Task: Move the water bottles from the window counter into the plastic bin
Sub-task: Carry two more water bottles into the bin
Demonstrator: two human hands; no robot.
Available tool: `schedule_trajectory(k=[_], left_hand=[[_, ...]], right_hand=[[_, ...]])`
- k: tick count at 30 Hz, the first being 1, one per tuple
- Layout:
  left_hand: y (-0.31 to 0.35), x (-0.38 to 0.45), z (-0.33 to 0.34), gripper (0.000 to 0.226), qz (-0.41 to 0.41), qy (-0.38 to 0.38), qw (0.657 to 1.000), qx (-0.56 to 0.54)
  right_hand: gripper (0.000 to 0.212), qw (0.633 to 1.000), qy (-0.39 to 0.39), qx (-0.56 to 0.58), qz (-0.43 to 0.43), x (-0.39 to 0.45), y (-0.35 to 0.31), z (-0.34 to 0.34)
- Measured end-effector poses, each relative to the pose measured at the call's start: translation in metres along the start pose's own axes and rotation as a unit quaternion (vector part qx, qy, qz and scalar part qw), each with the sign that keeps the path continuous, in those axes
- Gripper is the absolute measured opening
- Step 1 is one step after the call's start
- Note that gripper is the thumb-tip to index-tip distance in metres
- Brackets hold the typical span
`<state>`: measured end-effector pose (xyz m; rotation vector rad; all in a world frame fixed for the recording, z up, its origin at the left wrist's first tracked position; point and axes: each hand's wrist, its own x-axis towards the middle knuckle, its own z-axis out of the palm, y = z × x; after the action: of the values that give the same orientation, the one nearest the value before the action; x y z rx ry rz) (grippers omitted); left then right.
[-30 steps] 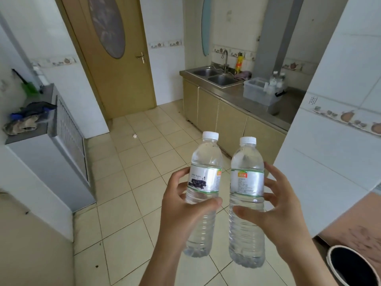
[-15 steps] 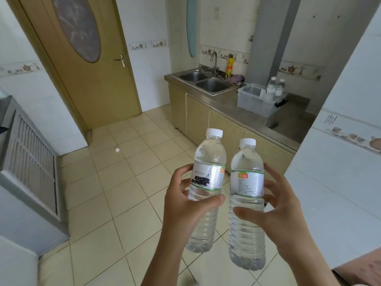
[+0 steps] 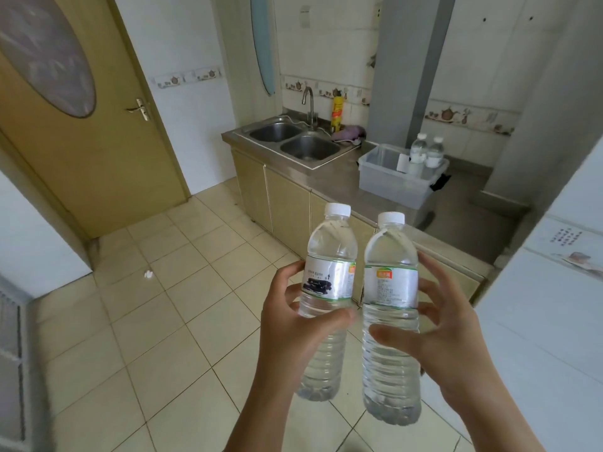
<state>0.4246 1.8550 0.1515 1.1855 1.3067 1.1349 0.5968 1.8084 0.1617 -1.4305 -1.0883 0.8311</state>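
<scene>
My left hand [image 3: 293,324] grips a clear water bottle [image 3: 329,256] with a white cap and a dark-printed label. My right hand [image 3: 447,334] grips a second clear water bottle [image 3: 391,288] with an orange-and-green label. Both bottles are upright, side by side, held in front of me above the tiled floor. The clear plastic bin [image 3: 396,182] stands on the steel counter ahead at the right. Two more water bottles [image 3: 425,151] stand upright in the bin's far right corner.
A double steel sink [image 3: 293,141] with a tap sits left of the bin, a yellow bottle [image 3: 336,112] and a purple cloth behind it. A grey column rises behind the bin. A wooden door [image 3: 81,125] is at the left. A white tiled wall [image 3: 538,321] juts in at the right.
The view has swung and moved towards the counter, so the sink and the bin appear larger and nearer. Both hands keep the same hold on their bottles.
</scene>
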Motion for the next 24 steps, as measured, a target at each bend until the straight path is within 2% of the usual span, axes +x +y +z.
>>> schedule_trajectory(k=[13, 24], left_hand=[[0.017, 0.215, 0.117, 0.075, 0.001, 0.016, 1.0, -0.004], [0.026, 0.356, 0.191, 0.073, -0.015, -0.039, 0.999, -0.018]], right_hand=[[0.103, 1.0, 0.004, -0.007, -0.011, 0.252, 0.042, -0.035], [0.103, 0.998, 0.065, -0.014, 0.014, 0.39, 0.067, -0.057]])
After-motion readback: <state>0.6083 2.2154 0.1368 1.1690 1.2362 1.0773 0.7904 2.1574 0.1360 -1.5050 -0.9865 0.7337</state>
